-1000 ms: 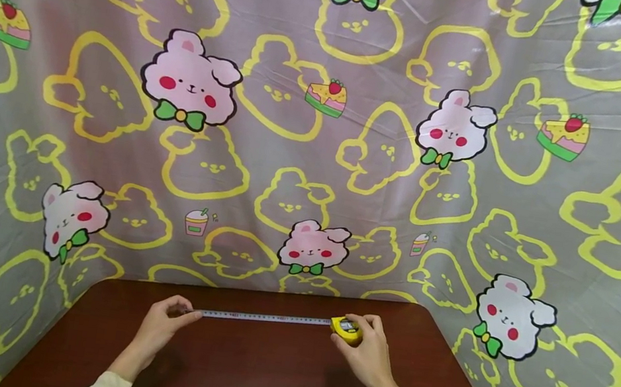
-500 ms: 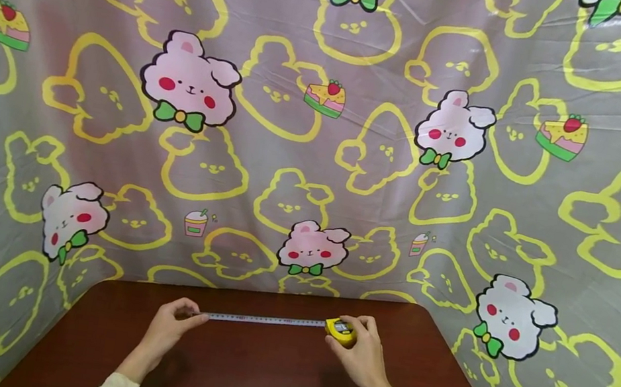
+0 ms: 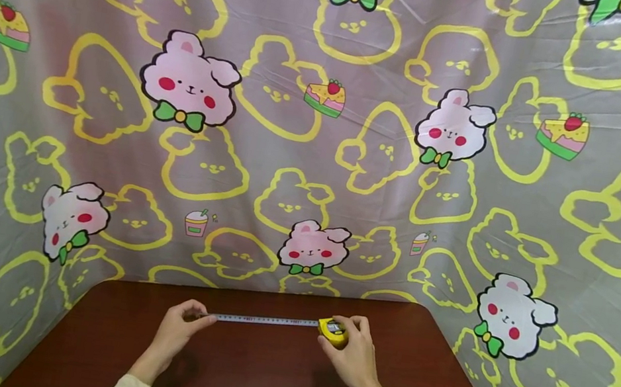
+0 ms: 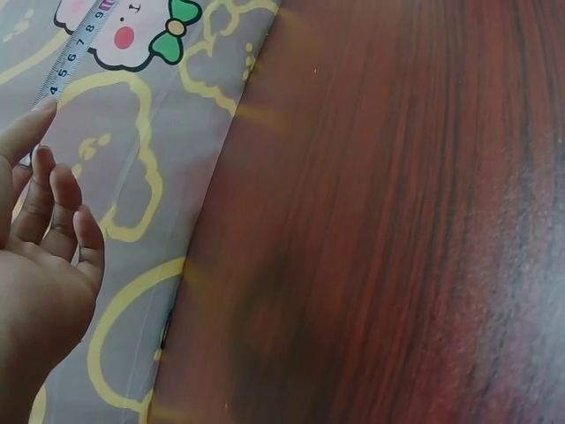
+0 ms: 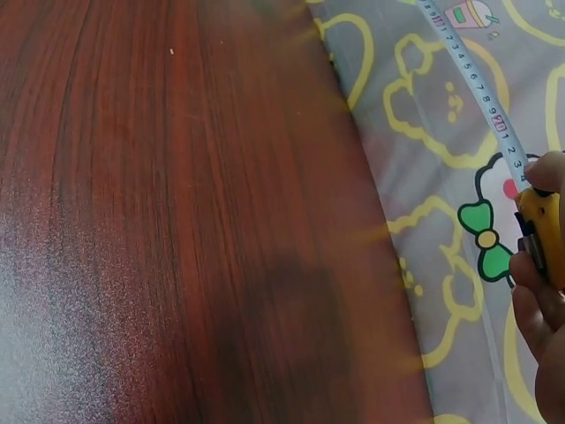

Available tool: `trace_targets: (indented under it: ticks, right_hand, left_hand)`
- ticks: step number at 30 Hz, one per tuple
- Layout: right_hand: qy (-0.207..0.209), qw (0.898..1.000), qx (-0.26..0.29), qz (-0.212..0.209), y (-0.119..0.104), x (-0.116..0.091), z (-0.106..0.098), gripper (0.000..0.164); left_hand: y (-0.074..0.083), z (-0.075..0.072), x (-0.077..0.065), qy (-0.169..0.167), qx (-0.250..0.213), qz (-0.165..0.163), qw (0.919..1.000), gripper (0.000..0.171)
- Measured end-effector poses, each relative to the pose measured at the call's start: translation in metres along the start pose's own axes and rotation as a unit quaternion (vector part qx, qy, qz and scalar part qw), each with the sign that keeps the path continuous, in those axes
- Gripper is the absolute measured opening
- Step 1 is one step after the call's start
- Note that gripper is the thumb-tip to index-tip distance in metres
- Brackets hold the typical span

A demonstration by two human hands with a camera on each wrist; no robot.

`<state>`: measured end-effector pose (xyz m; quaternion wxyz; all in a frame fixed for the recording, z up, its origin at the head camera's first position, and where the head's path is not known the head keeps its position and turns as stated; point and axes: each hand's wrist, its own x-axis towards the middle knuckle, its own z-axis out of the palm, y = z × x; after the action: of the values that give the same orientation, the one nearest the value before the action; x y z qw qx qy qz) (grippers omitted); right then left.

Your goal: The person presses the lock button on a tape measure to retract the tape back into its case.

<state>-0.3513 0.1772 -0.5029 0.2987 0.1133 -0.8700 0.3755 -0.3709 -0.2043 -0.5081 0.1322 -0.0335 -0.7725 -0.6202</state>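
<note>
A yellow tape measure (image 3: 330, 334) is gripped by my right hand (image 3: 354, 355), its case between thumb and fingers; in the right wrist view the case (image 5: 545, 231) shows only partly at the right edge. From it a white blade (image 3: 267, 320) with black numbers and red marks runs straight to the left, held above the table. My left hand (image 3: 178, 331) pinches the blade's free end between thumb and finger. In the left wrist view that hand (image 4: 48, 256) has its other fingers loosely bent, and the blade (image 4: 72, 55) rises away from the thumb.
Below both hands lies a dark red-brown wooden table (image 3: 257, 386) with rounded far corners. A grey curtain (image 3: 269, 147) printed with rabbits, cakes and cups hangs behind the table and along its sides.
The hands have come closer together: the left has moved right, the right has moved left with the tape measure's case. The stretch of blade between them has grown shorter.
</note>
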Motion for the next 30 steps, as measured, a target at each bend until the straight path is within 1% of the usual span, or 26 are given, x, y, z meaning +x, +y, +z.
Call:
trace_targets:
  ticks: [2,8,12,18,24,30]
  right_hand:
    - [0.001,1.0,0.0,0.004,-0.001,0.0,0.0,0.047]
    - [0.017,1.0,-0.001,-0.002,-0.001,-0.001,0.004,0.045]
    - [0.015,1.0,-0.003,-0.002,-0.002,-0.001,0.008,0.044]
    - [0.017,1.0,-0.003,-0.006,-0.005,0.0,0.01,0.043]
    - [0.014,1.0,-0.001,-0.007,-0.009,0.0,0.012,0.043]
    - [0.017,1.0,-0.002,-0.01,-0.009,0.0,0.015,0.043]
  left_hand:
    - [-0.001,0.001,0.0,0.002,0.0,0.0,1.0,0.029]
    - [-0.006,0.005,-0.001,0.003,-0.003,0.004,1.0,0.029]
    - [-0.006,0.01,-0.001,0.0,-0.002,0.01,0.9999,0.028]
    - [-0.005,0.018,0.001,-0.005,-0.02,0.021,0.9996,0.027]
    - [-0.006,0.022,0.002,-0.003,-0.021,0.018,0.9996,0.026]
    - [-0.005,0.025,0.001,-0.001,-0.018,0.026,0.9995,0.026]
